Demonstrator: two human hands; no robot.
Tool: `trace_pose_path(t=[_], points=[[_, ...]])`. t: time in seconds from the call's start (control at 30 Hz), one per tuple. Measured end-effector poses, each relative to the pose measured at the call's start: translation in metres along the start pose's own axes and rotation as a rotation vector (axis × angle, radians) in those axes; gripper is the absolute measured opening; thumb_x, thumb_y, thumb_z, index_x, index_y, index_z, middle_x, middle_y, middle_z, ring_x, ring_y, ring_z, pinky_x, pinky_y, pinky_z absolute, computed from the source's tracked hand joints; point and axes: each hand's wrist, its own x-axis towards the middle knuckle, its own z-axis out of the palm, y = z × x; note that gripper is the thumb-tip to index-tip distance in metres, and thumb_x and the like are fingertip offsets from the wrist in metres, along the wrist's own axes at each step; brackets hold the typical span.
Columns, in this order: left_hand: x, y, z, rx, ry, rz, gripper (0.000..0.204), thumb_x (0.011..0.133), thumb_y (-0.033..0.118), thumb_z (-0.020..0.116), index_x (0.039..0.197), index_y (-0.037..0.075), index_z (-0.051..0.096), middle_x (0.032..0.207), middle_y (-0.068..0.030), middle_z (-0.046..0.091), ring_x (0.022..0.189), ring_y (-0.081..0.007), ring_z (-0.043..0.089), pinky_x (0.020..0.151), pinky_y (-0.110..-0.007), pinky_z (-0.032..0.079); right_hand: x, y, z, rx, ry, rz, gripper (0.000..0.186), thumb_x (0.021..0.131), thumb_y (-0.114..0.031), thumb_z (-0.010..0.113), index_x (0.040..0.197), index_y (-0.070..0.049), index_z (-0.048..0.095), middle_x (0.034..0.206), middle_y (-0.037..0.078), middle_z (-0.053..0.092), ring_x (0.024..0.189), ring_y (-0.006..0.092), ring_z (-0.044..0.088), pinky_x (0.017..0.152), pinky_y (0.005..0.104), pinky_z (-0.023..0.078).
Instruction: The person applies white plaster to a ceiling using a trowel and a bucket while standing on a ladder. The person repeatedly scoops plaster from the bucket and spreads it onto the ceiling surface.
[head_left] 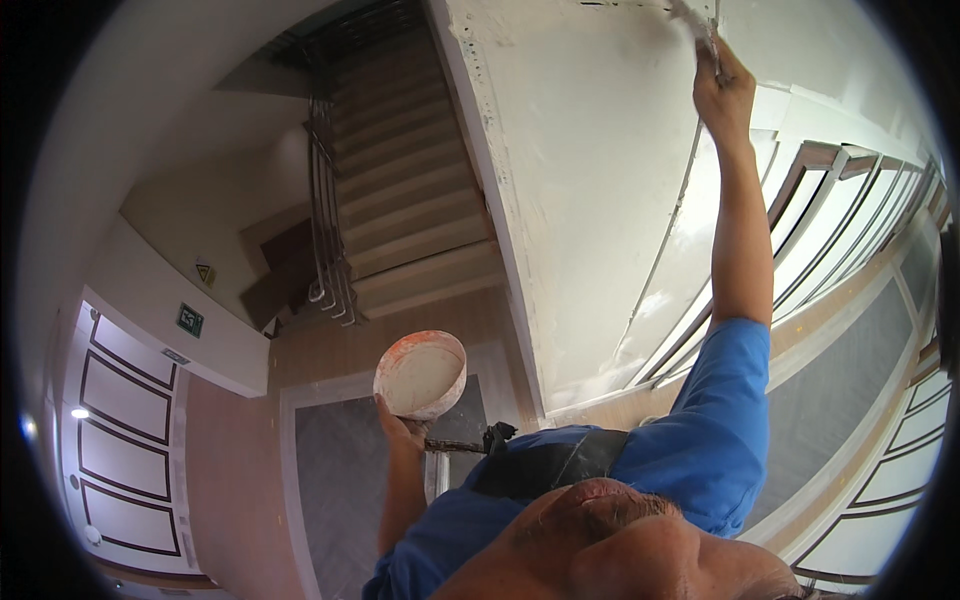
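In the head view, the person's left hand grasps a round, orange-lined bowl smeared with white from its near side, the fingers partly hidden beneath it. The bowl is tilted so that its opening shows, and smooth off-white paste fills much of it. It is left of the chest, over a dark grey floor section. A narrow, dark, crusted bar runs between the left hand and the chest; whether it touches the hand is unclear.

The right hand is raised far to the right on an outstretched arm, clenched around a white-smeared hand tool. The tool's end is blurred at the far edge, in front of a large off-white wall panel, and I cannot tell whether it touches the surface. A long, dark seam runs down the wall, left of the right forearm.

Far left of the wall, a flight of beige steps stands beside curved metal handrails. Farther left are a small green rectangular sign and white panels with dark edging. The person wears a blue short-sleeved shirt crossed by a broad black strap.
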Motion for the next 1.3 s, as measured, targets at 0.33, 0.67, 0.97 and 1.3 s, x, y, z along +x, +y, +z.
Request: trace_pose_path(t=[0.33, 0.67, 0.97, 1.3], points=[[-0.006, 0.001, 0.007, 0.011, 0.086, 0.005, 0.077, 0.095, 0.073, 0.035, 0.151, 0.021, 0.038, 0.150, -0.0120, 0.045, 0.128, -0.0367, 0.051, 0.090, -0.056, 0.049, -0.076, 0.027, 0.006, -0.524, -0.310, -0.334, 0.052, 0.082, 0.006, 0.059, 0.131, -0.013, 0.063, 0.139, 0.011, 0.060, 0.131, 0.0314, 0.054, 0.109, 0.0411, 0.046], [-0.016, 0.015, 0.022, 0.053, -0.006, -0.006, 0.075, 0.096, 0.071, 0.033, 0.152, 0.022, 0.037, 0.153, -0.0105, 0.042, 0.133, -0.0380, 0.048, 0.096, -0.061, 0.047, 0.015, -0.002, -0.020, -0.292, 0.092, 0.330, 0.026, 0.097, -0.018, 0.057, 0.110, 0.001, 0.069, 0.086, 0.019, 0.072, 0.075, 0.0273, 0.069, 0.074, 0.0354, 0.053], [-0.014, 0.008, 0.008, -0.087, 0.055, 0.049, 0.071, 0.098, 0.068, 0.032, 0.153, 0.024, 0.035, 0.154, -0.0111, 0.040, 0.138, -0.0400, 0.043, 0.104, -0.066, 0.040, -0.002, -0.020, -0.039, -0.259, -0.182, 0.405, 0.032, 0.097, -0.017, 0.059, 0.124, -0.004, 0.068, 0.101, 0.021, 0.074, 0.095, 0.0266, 0.073, 0.086, 0.0334, 0.053], [-0.005, 0.006, 0.005, 0.015, -0.024, 0.039, 0.072, 0.095, 0.072, 0.034, 0.152, 0.027, 0.037, 0.153, -0.0104, 0.043, 0.133, -0.0384, 0.046, 0.097, -0.060, 0.043, 0.016, -0.018, -0.067, -0.202, -0.208, 0.371, 0.032, 0.096, -0.022, 0.059, 0.122, -0.006, 0.068, 0.100, 0.015, 0.072, 0.091, 0.0263, 0.066, 0.082, 0.0360, 0.050]])
